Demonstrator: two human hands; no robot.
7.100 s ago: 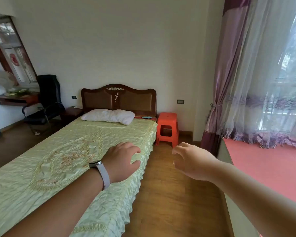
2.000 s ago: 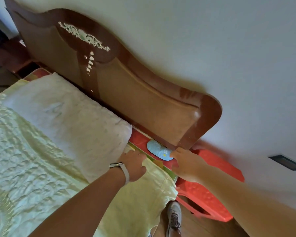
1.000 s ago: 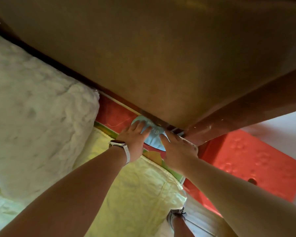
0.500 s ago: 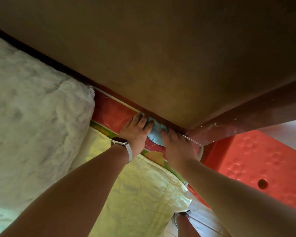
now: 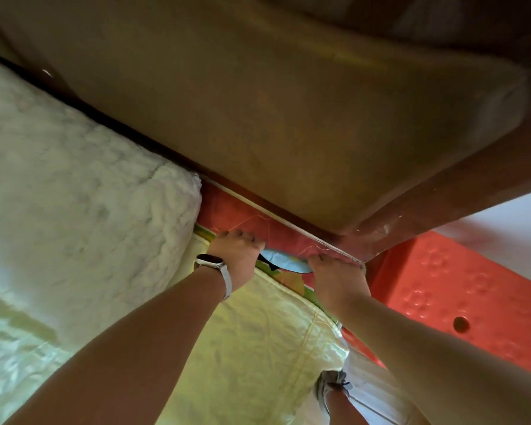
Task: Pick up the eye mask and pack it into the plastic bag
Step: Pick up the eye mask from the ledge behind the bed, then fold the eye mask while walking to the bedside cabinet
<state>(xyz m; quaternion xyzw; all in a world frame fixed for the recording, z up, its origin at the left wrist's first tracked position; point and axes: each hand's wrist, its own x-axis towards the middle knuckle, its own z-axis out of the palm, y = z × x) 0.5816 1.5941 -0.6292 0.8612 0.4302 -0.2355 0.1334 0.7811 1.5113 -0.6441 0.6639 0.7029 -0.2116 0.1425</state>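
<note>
Now hands: your left hand (image 5: pixel 238 254) and right hand (image 5: pixel 334 273) gripped the eye mask (image 5: pixel 284 262).
Change: you pulled it nearer.
Bag: unseen.

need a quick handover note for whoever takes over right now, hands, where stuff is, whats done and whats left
Left hand: closed on the left end of the light blue eye mask.
Right hand: gripping its right end.
The mask is at the head of the bed, just in front of the wooden headboard, beside the white pillow.
Done: mask reached and grasped.
Left: lift it and pack it into the plastic bag, which is not in view.
</note>
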